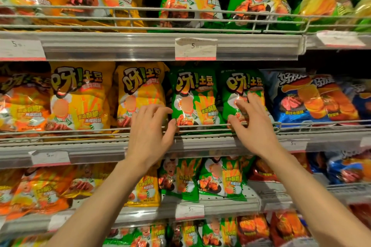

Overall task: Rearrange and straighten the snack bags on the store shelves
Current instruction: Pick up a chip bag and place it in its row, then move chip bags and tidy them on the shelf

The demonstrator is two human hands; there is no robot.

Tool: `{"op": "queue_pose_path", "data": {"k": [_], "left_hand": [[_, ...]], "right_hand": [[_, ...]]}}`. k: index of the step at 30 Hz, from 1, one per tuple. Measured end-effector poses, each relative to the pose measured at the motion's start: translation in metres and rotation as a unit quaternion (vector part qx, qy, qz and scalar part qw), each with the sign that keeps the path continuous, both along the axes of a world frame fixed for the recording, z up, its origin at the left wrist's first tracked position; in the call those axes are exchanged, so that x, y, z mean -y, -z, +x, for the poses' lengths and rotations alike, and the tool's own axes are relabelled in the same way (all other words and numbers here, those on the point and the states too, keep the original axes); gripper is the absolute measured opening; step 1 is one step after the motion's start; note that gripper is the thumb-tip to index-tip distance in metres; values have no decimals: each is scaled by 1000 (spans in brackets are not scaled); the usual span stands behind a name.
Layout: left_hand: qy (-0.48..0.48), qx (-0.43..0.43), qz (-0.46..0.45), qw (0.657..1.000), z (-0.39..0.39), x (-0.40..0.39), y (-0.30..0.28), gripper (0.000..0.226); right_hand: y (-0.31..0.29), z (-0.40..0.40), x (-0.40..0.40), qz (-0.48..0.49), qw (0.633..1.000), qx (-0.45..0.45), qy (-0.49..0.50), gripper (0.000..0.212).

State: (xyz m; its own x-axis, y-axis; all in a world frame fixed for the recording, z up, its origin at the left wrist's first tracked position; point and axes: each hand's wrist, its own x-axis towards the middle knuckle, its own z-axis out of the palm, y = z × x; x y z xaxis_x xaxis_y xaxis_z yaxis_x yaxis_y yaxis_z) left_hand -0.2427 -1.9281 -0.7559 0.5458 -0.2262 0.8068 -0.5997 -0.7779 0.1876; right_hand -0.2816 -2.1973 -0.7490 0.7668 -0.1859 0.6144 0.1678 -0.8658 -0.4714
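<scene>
My left hand is loose at the left green chip bag, thumb on the wire rail; my right hand lies flat on the right green chip bag. This middle row stands upright; the green bags on the shelf below still lean.

White price tag in clear shelf-edge strip; wire front rail above.
</scene>
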Motion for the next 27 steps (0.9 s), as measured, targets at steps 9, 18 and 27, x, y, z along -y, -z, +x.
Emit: {"op": "queue_pose_path", "data": {"k": [9, 18, 27], "left_hand": [[45, -90, -16, 995, -17, -10, 24, 32], [54, -121, -111, 985, -18, 11, 18, 47], [34, 32, -80, 996, -50, 156, 12, 29]], "right_hand": [[28, -62, 0, 57, 997, -29, 33, 43], [29, -75, 47, 34, 997, -68, -33, 47], [26, -85, 191, 23, 999, -7, 44, 43]]}}
